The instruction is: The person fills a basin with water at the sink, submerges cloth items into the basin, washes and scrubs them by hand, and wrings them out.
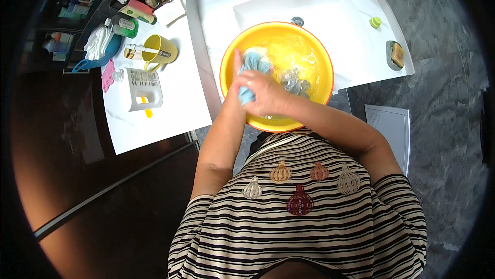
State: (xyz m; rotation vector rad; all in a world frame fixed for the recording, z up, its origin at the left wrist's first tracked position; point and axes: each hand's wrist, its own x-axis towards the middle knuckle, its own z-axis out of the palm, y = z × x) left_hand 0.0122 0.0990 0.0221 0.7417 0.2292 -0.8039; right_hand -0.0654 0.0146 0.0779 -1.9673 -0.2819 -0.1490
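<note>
A wet light-blue cloth [254,62] is bunched between my two hands over a yellow plastic basin [233,43] with an orange rim. My left hand [237,64] holds the cloth from the left, one finger stretched out along its edge; much of this hand is hidden. Across it lies my right hand [265,91], blurred and closed on the lower part of the cloth near my left wrist. Beside the hands, something grey and crumpled [296,82] lies in the water [297,49], which is rippled and splashing.
The basin stands in a white sink [263,6] with a metal drain [297,21]. On the left counter [181,105] are a white jug [141,89], a yellow mug [162,49] and a green bottle [125,27]. A green cap [375,22] and a soap dish [394,55] sit on the right.
</note>
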